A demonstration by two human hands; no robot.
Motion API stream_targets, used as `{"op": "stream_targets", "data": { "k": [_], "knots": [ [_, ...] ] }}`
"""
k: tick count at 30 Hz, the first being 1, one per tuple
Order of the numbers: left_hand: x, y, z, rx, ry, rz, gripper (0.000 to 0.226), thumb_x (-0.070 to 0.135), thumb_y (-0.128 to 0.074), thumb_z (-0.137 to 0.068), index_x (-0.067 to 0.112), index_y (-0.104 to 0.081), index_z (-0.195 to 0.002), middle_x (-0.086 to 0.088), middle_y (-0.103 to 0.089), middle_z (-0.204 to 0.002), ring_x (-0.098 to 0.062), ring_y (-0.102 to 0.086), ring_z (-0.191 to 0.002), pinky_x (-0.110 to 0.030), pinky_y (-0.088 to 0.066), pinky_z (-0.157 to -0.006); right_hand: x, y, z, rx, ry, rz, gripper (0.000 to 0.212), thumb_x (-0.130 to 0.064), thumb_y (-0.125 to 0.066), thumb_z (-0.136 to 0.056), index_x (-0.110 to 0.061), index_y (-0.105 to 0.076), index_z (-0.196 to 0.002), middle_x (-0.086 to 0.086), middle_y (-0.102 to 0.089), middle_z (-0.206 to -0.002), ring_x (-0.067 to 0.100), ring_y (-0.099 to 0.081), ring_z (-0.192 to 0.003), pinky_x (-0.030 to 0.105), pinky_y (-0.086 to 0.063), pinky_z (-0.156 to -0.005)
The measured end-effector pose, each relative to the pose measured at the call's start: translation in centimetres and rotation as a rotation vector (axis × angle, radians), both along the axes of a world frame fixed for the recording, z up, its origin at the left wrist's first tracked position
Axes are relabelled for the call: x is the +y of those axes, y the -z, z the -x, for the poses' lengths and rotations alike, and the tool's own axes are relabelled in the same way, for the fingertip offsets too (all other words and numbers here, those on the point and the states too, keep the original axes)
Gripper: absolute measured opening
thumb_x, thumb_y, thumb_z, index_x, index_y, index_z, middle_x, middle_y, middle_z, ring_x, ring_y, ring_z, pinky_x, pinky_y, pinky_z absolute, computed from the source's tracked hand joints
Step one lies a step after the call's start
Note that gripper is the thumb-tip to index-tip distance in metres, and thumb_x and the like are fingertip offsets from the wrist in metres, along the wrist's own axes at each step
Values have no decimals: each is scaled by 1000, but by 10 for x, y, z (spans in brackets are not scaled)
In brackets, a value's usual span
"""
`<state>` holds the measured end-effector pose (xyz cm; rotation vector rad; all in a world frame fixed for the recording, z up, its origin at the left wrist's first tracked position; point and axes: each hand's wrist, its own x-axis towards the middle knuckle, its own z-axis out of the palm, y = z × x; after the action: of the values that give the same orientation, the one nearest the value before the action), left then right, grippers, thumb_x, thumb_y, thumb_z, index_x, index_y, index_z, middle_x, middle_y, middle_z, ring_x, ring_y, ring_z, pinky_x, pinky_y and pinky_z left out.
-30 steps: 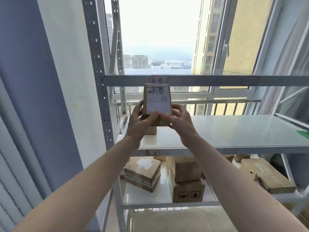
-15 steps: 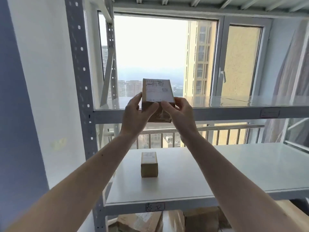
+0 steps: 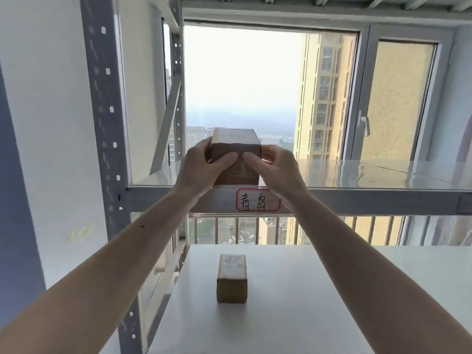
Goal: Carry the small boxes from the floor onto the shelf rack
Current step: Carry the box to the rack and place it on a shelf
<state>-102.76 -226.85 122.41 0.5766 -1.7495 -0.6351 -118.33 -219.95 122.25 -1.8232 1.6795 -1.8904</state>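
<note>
At frame centre a cardboard box (image 3: 236,159) sits on the upper shelf (image 3: 357,175), directly above a handwritten label (image 3: 258,200). Lower centre, a smaller box (image 3: 232,278) stands on the lower shelf (image 3: 319,290).

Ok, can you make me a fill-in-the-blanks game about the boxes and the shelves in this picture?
1. The held box is gripped by ____ hands, the left hand and the right hand.
2. The held box sits at the front edge of the ____ shelf.
3. The small box on the lower shelf is touched by ____ hands.
4. The handwritten label has a ____ border.

Missing words: two; upper; no; red
</note>
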Motion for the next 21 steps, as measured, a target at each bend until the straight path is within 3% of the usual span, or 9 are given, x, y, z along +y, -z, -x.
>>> {"op": "stream_targets", "data": {
  "k": [2,5,10,12,14,15,16,18,21],
  "knots": [
    [-5,-1,1,-58,0,-16,30,26,-75,-85,15,-68,-112,-3,-74,-101,-19,-71,-93,-40,-59,-86,-6,-3,6,38,-2,-43,15,-42,-70,-83,-27,-73,-85,-5,-78,-92,14,-74,-91,44,-58,-89],
    [-13,-1,1,-113,6,-38,34,25,-75,-84,11,-68,-114,-8,-75,-103,-24,-72,-95,-42,-59,-87,-11,-6,8,66,8,-84,29,-43,-67,-86,-16,-76,-85,0,-78,-83,17,-74,-82,47,-59,-83],
    [-18,-6,-1,-143,81,-82,36,14,-76,-84,9,-66,-118,1,-73,-95,-13,-71,-87,-23,-59,-81,-13,-6,10,90,3,-132,31,-43,-63,-90,-14,-74,-87,4,-77,-85,22,-73,-84,51,-59,-80],
    [-22,-7,-4,-189,93,-94,42,14,-80,-80,10,-65,-120,-1,-74,-99,-14,-71,-91,-29,-59,-87,-11,-7,10,85,-1,-164,41,-51,-65,-84,-14,-74,-96,3,-77,-93,22,-72,-91,52,-59,-82],
    [-26,-7,-10,-261,86,-97,58,29,-87,-69,12,-66,-121,-6,-76,-104,-21,-72,-99,-39,-57,-94,-8,-7,9,91,15,-183,66,-62,-68,-68,-10,-72,-109,7,-75,-106,24,-70,-101,49,-58,-88],
    [-28,-7,-13,-295,69,-107,70,39,-88,-60,13,-66,-121,-8,-76,-106,-24,-72,-101,-43,-56,-95,-6,-6,10,107,24,-185,67,-61,-70,-62,-11,-73,-107,7,-75,-108,23,-70,-102,47,-57,-89],
    [-30,-7,-15,-316,54,-128,77,43,-88,-55,12,-66,-122,-9,-77,-106,-25,-73,-100,-46,-56,-94,-6,-5,12,128,35,-179,57,-57,-74,-62,-14,-75,-99,4,-75,-104,21,-70,-100,46,-57,-90],
    [-30,-8,-18,-350,33,-143,64,35,-89,-61,10,-70,-117,-8,-78,-100,-26,-74,-97,-50,-56,-93,-3,-5,13,165,56,-160,30,-42,-81,-67,-18,-75,-84,1,-77,-94,18,-71,-92,44,-57,-87],
    [-33,-14,-15,-414,-12,-121,51,35,-84,-59,13,-77,-104,-6,-79,-94,-26,-75,-93,-51,-56,-93,-3,-7,14,179,112,-128,27,-29,-83,-70,-8,-77,-87,6,-78,-90,20,-72,-89,44,-58,-84]
  ]
}}
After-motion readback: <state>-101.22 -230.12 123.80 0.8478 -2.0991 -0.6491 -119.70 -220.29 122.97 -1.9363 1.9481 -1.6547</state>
